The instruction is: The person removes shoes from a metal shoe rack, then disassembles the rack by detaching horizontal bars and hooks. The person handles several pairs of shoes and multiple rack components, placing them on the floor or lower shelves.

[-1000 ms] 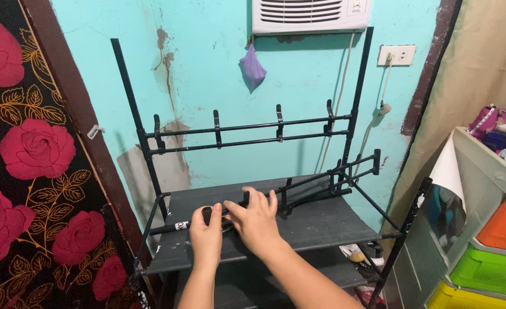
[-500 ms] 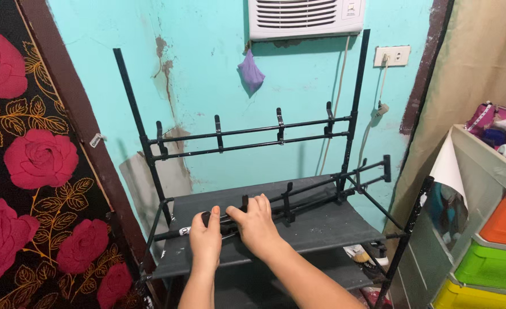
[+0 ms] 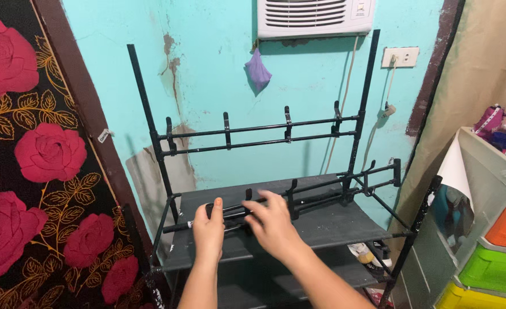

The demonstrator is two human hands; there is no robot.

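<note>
One loose black rail section (image 3: 299, 197), a double bar with upright hooks, lies tilted across the grey top shelf (image 3: 344, 223) of the black metal rack (image 3: 150, 123), its near end low at the shelf's left front and its far end raised toward the rack's right rear post. The left hand (image 3: 208, 229) is closed around the near end of this rail, with the thumb uppermost and the fingers wrapped under the bar. The right hand (image 3: 273, 226) sits just beside the left hand, farther along the rail toward the rack's right side; its fingers are spread and extended over the bars, and whether they grip the rail or only rest on it cannot be determined. A second, fixed hook rail (image 3: 259, 133) spans the rack's two rear posts, well above the shelf. Compared with the frame half a second earlier, the right hand's fingers have opened from a curled hold to a spread position, while the left hand has kept its grasp at the same end. A lower shelf (image 3: 321, 274) lies beneath the top shelf. Coloured plastic drawers (image 3: 493, 252) stand to the right of the rack.
</note>
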